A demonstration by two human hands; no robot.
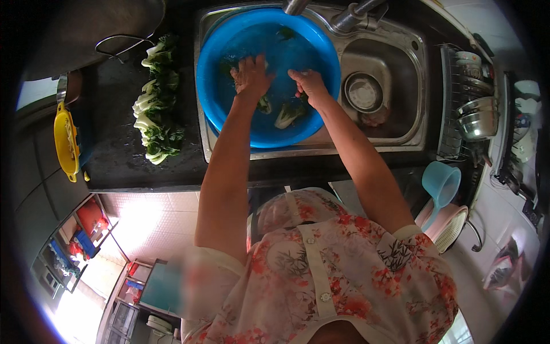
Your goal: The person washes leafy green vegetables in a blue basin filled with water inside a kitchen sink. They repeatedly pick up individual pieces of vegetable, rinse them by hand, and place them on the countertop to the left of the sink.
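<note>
A large blue plastic basin [268,139] of water sits over the left bowl of a steel sink. My left hand [251,77] is in the basin, palm down at the water, its fingers spread and slightly blurred. On the basin's right side is my right hand [310,86], with its fingers curled; whether they hold anything is hidden. A bok choy [288,116] floats below my right hand, and another piece of bok choy [264,104] lies just below my left. Dark green leaves [285,33] show near the far rim.
Several bok choy [150,107] lie in a row on the black countertop [111,142]. A yellow colander [64,142] stands farther left. The tap [296,5] reaches over the basin's far rim. A steel bowl [363,92] rests in the right sink bowl, near a dish rack [449,103] and blue ladle [438,180].
</note>
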